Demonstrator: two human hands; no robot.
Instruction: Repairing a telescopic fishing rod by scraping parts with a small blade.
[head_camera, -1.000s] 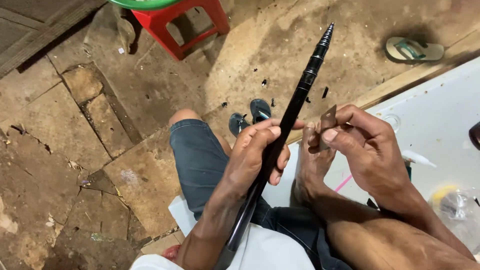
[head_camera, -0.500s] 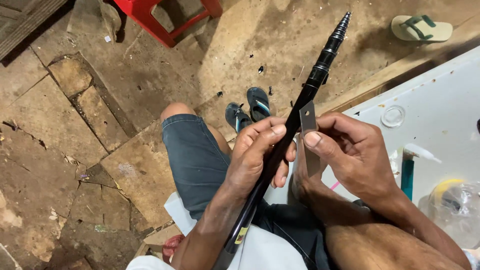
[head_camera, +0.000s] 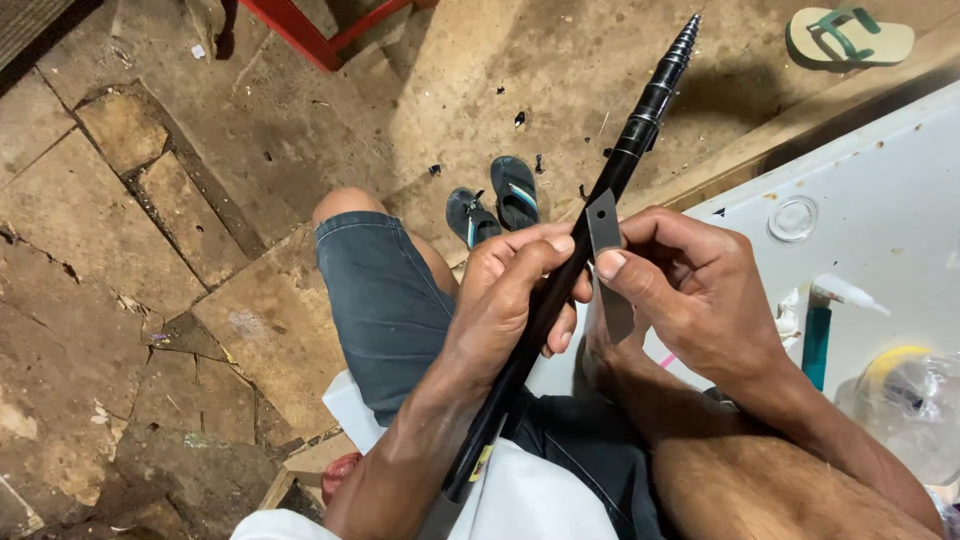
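Seated person, view straight down over lap and floor. Left hand (head_camera: 515, 300) wrapped closed around a long black telescopic rod (head_camera: 560, 290), likely a collapsed fishing rod, gripping it about mid-length; the rod runs diagonally from the lap at lower left up to a stepped, tapering tip at upper right, above the floor. Right hand (head_camera: 690, 290) pinches a thin grey flat blade (head_camera: 605, 262) between thumb and fingers, the strip upright and its upper end laid against the rod just above the left hand's fingers. The blade's lower end is partly hidden behind the thumb, so its full length cannot be told. Both hands close together, nearly touching across the rod. Person wears blue denim shorts (head_camera: 385, 300), one knee out toward the floor. A pair of dark flip-flops (head_camera: 495, 205) lies on the dirt floor beyond the knee; a single green sandal (head_camera: 850, 35) sits well apart at upper right. Red stool legs (head_camera: 320, 35) at top. To the right, a white worktop (head_camera: 890, 200) carries a small clear round lid (head_camera: 793, 218), a teal-handled tool (head_camera: 816, 345), a small white nozzle tube (head_camera: 848, 293) and crumpled clear plastic (head_camera: 915, 400).
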